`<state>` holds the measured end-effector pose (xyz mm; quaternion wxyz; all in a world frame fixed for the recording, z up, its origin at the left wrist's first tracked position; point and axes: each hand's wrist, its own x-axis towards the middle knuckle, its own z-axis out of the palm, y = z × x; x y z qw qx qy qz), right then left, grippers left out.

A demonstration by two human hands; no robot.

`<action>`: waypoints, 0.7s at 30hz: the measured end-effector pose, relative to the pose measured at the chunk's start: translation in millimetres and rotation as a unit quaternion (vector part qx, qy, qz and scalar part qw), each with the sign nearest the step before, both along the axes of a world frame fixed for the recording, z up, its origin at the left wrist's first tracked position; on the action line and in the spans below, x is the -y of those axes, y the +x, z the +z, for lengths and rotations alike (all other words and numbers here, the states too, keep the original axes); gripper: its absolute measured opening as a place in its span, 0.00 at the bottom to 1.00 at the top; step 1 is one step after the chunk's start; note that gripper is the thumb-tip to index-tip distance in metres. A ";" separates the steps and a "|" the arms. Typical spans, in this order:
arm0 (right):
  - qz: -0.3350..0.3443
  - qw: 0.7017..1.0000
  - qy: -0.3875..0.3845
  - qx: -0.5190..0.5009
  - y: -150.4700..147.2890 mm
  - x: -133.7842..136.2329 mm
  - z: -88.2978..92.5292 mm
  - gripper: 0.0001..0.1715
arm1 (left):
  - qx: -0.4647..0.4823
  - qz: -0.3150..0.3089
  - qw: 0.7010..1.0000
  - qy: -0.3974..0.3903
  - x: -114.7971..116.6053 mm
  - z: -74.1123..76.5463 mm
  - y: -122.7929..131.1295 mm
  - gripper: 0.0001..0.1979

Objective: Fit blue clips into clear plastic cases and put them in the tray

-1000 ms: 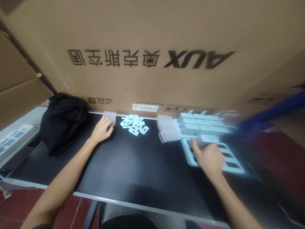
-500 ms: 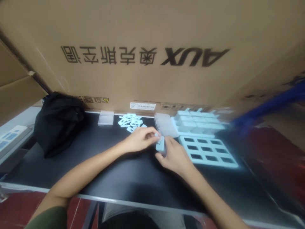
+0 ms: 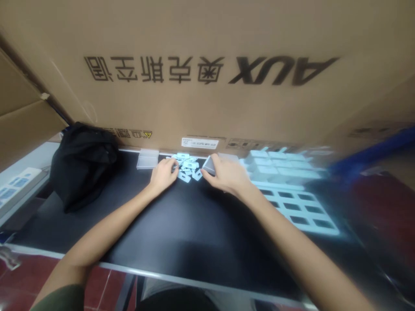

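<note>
A: What takes up the most room?
B: The cardboard box, its print upside down, standing behind the black table.
A: And on the table?
B: A crumpled black cloth item on the left. On the right, light-blue blocks with small tabs stand in rows, and a light-blue frame with rectangular openings lies just in front of them, partly covered by the right forearm.
A: How are the hands?
B: The right hand pinches a small pale box between thumb and fingers, tilted, near the pile's right side. The left hand is at the pile's left edge, thumb and forefinger close together; whether they grip a piece, one cannot tell.
A: Anything smaller?
B: A translucent case lies left of the pile. Last come the small light-blue pieces, heaped loosely between the hands.
</note>
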<state>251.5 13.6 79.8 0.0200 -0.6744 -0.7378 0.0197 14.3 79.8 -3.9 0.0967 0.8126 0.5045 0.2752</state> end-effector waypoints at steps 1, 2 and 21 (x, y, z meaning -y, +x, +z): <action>0.003 1.000 0.002 0.009 -3.9 -8.4 -0.6 0.28 | -0.016 -0.005 1.000 0.003 1.8 -0.7 0.9 0.05; 0.007 1.000 0.004 0.015 -7.3 -16.1 -1.7 0.29 | -0.028 -0.011 1.000 0.005 3.3 -0.8 1.4 0.06; 0.328 0.941 0.038 -0.070 -88.7 -32.4 -40.1 0.21 | 0.039 0.045 0.992 0.107 -2.3 8.6 -111.7 0.12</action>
